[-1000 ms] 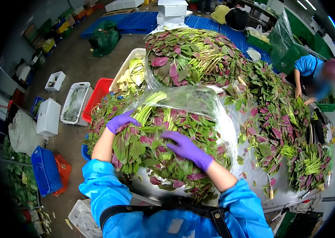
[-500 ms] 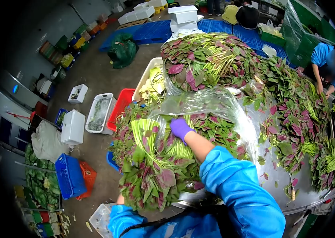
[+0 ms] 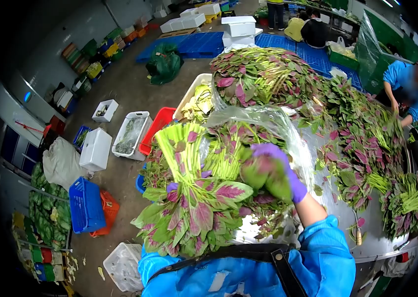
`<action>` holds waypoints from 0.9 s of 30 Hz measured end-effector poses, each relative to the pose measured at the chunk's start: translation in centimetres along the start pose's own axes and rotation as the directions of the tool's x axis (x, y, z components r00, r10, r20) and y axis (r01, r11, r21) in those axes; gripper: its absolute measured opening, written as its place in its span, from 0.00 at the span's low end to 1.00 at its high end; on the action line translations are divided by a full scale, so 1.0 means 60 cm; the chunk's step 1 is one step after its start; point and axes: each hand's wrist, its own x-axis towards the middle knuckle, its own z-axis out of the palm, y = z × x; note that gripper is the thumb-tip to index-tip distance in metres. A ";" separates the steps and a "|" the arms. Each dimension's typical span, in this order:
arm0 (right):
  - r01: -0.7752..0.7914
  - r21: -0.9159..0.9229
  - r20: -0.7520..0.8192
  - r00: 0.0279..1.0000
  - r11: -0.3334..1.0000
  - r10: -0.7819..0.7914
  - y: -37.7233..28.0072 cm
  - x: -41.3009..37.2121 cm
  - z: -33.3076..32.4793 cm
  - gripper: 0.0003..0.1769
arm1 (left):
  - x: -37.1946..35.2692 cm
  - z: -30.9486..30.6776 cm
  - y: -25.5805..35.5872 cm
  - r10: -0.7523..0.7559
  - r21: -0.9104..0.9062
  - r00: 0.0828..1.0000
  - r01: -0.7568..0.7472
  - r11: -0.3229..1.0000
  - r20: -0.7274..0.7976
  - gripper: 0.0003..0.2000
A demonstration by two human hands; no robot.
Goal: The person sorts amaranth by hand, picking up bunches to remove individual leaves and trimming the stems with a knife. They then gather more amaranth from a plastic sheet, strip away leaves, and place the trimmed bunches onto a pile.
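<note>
A large bunch of red-and-green leafy stems (image 3: pixel 194 213) is raised in front of my chest, its pale stem ends pointing up. My left hand (image 3: pixel 172 188), in a purple glove, is wrapped round it, mostly hidden by leaves. My right hand (image 3: pixel 273 153), also purple-gloved, is closed on some blurred leaves (image 3: pixel 263 173) to the right of the bunch. Behind both hands, more of the greens (image 3: pixel 224 153) lie by clear plastic film (image 3: pixel 268 116). A large heap of the same greens (image 3: pixel 268 74) sits beyond the film.
More greens (image 3: pixel 362 133) cover the right of the metal table (image 3: pixel 327 213), where a wooden-handled tool (image 3: pixel 359 235) lies. A co-worker in blue (image 3: pixel 399 76) reaches in at the right. Left stand a red crate (image 3: pixel 158 131), white crate (image 3: pixel 132 133) and blue crate (image 3: pixel 86 205).
The bunch has risen and turned more upright in my left hand. My right hand has moved right from the stems and now has leaves in it. The view has shifted slightly.
</note>
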 end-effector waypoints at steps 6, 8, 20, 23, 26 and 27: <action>0.182 -0.643 0.199 0.978 0.744 -0.067 -0.102 -0.173 0.034 0.18 | 0.122 0.083 -0.059 -0.234 0.091 0.948 0.219 0.971 0.214 0.39; 0.023 -0.644 0.145 0.985 0.764 0.093 -0.079 -0.239 0.030 0.16 | 0.165 0.117 -0.090 -0.317 0.136 0.914 0.291 0.947 0.253 0.40; -0.455 -0.365 0.065 0.858 0.812 0.510 0.043 -0.657 -0.078 0.18 | 0.442 0.375 -0.417 -0.303 0.911 0.895 0.214 -0.352 -0.327 0.51; -0.205 -0.544 0.034 0.963 0.814 0.266 -0.003 -0.710 -0.124 0.28 | 0.431 0.396 -0.480 -0.164 0.828 0.931 0.197 -0.525 -0.325 0.53; -0.424 -0.408 0.031 0.879 0.809 0.476 -0.065 -0.741 -0.182 0.29 | 0.411 0.420 -0.483 -0.056 0.777 0.950 0.216 -0.591 -0.307 0.59; -0.576 -0.336 0.064 0.776 0.746 0.628 -0.076 -0.763 -0.210 0.28 | 0.414 0.433 -0.487 -0.053 0.776 0.948 0.225 -0.589 -0.315 0.59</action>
